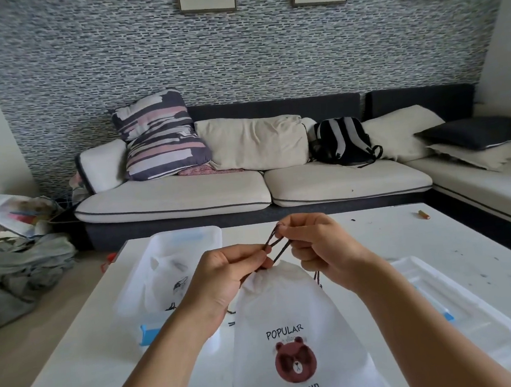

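A white drawstring bag (291,321) with a brown bear print and the words "POPULAR broun" lies on the white table (377,244), its gathered mouth pointing away from me. Dark brown drawstrings (279,247) rise from the mouth. My left hand (225,277) pinches the cords just above the bag's mouth. My right hand (318,243) pinches the cords' far end, a little higher and further from me, and another length of cord hangs below its palm.
A clear plastic bin (150,284) with more white bags stands left of the bag, with a blue latch at its near corner. A clear lid (465,313) lies to the right. An orange crayon (424,214) lies at the table's far right. A sofa stands behind.
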The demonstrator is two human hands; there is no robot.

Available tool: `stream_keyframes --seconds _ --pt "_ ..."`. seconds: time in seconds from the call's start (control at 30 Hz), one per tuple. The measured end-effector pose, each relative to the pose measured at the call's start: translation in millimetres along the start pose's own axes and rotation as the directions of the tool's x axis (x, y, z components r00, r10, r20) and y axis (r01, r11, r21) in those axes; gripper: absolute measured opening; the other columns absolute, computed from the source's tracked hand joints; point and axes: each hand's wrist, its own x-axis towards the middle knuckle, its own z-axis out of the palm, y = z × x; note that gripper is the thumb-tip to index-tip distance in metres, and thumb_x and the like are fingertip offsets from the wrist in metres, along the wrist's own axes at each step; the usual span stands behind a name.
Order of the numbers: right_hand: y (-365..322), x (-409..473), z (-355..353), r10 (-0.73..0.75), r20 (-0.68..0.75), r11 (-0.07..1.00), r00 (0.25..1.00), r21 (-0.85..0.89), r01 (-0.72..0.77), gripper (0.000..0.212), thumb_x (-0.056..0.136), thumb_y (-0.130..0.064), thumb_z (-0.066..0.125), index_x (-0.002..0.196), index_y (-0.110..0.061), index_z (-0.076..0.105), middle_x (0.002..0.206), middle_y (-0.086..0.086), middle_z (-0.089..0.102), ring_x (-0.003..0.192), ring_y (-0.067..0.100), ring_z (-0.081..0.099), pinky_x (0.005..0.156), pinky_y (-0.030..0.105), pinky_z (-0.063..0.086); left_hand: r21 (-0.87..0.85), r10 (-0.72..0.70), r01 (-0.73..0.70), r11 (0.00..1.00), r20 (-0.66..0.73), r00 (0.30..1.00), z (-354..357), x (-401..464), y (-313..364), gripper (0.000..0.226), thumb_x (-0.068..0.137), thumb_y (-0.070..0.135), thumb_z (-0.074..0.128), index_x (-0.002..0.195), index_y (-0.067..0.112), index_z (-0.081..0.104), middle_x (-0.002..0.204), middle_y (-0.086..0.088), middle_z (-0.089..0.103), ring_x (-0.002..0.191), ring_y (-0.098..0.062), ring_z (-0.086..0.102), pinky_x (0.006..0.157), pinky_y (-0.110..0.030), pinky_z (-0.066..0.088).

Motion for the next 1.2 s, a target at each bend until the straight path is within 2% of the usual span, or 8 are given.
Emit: stream_keyframes --seconds 0.27,0.4,0.67,0.73,0.83,0.97,1.03,1.2 --pt "-1.2 -0.7 0.9 0.043 -0.059 0.998 0.997 0.051 -0.040 0.025 0.096 -0.006 0.049 0.074 -0.013 0.055 0.059 -0.003 0.016 0.047 0.010 0.012 0.041 0.016 0.008 0.012 0.001 -0.002 1.000 0.082 0.997 -1.0 -2.1 -1.0 0.024 0.095 -0.001 0.056 0.111 0.013 0.067 0.083 -0.012 0.074 0.084 -0.021 0.068 0.085 -0.028 0.049" --pt "-2.5 -2.7 -0.6 0.055 -0.052 0.998 0.997 0.020 -0.054 0.022 0.097 -0.007 0.052 0.075 -0.012 0.056 0.058 -0.003 0.016 0.048 0.010 0.012 0.041 0.018 0.007 0.005 0.000 -0.001 1.000 0.142 0.990 -2.7 -3.1 0.1 0.021 0.094 -0.005 0.055 0.089 0.010 0.070 0.083 -0.015 0.073 0.085 -0.021 0.067 0.082 -0.023 0.051" --pt "-7.6 -7.5 -3.0 0.030 -0.045 0.987 0.999 -0.155 -0.037 0.010 0.097 -0.009 0.056 0.093 -0.007 0.065 0.053 -0.006 0.026 0.047 0.011 0.017 0.040 0.020 0.014 0.083 -0.001 -0.010 0.996 0.125 0.992 -1.6 -2.1 -3.5 0.016 0.094 0.006 0.061 0.099 0.009 0.077 0.089 -0.009 0.076 0.084 -0.013 0.070 0.081 -0.018 0.054" --pt "-13.2 -8.4 -9.4 -0.023 -0.078 0.948 0.997 -0.319 -0.003 0.013 0.095 -0.005 0.056 0.102 -0.007 0.067 0.055 -0.004 0.039 0.048 0.012 0.026 0.043 0.022 0.020 0.120 0.025 -0.035 0.992 0.084 0.996 -1.4 -1.8 -3.5 0.017 0.095 0.008 0.061 0.097 0.010 0.078 0.086 -0.007 0.076 0.079 -0.010 0.068 0.075 -0.017 0.052" --pt "-28.9 -16.6 -13.4 -0.126 0.025 0.832 0.992 -0.541 0.120 0.018 0.093 0.000 0.055 0.099 -0.012 0.067 0.063 0.001 0.056 0.055 0.015 0.041 0.048 0.027 0.031 0.197 0.055 -0.067 0.978 0.066 0.996 -1.6 -2.6 -2.8 0.015 0.094 0.012 0.064 0.089 0.012 0.079 0.084 -0.005 0.076 0.077 -0.009 0.067 0.074 -0.018 0.052" --pt "-40.0 -23.0 5.6 -0.245 0.204 0.668 0.948 -0.673 0.318 0.017 0.089 -0.002 0.060 0.092 -0.017 0.068 0.074 -0.002 0.073 0.054 0.019 0.052 0.051 0.029 0.040 0.368 0.114 -0.140 0.919 0.092 0.989 6.6 -7.4 0.7 0.003 0.083 0.018 0.078 0.085 0.015 0.078 0.074 0.004 0.076 0.068 -0.001 0.068 0.064 -0.007 0.047" --pt "-34.1 -20.3 17.3 -0.283 0.224 0.651 0.933 -0.670 0.358 0.017 0.086 -0.003 0.063 0.091 -0.019 0.068 0.074 -0.001 0.072 0.061 0.030 0.060 0.053 0.034 0.047 0.420 0.156 -0.180 0.889 0.091 0.984 10.5 -9.2 0.8 0.017 0.089 0.019 0.072 0.073 0.016 0.076 0.064 0.006 0.071 0.059 0.000 0.061 0.061 -0.006 0.042" --pt "-17.7 -10.7 14.1 -0.413 0.002 0.684 0.911 -0.659 0.312 0.007 0.087 -0.012 0.075 0.093 -0.016 0.077 0.064 -0.014 0.067 0.046 0.002 0.050 0.048 0.019 0.040 0.089 0.062 -0.060 0.994 -0.024 0.998 12.7 -6.8 0.2 0.037 0.099 0.009 0.054 0.070 0.006 0.077 0.069 -0.014 0.067 0.067 -0.018 0.062 0.074 -0.026 0.051"
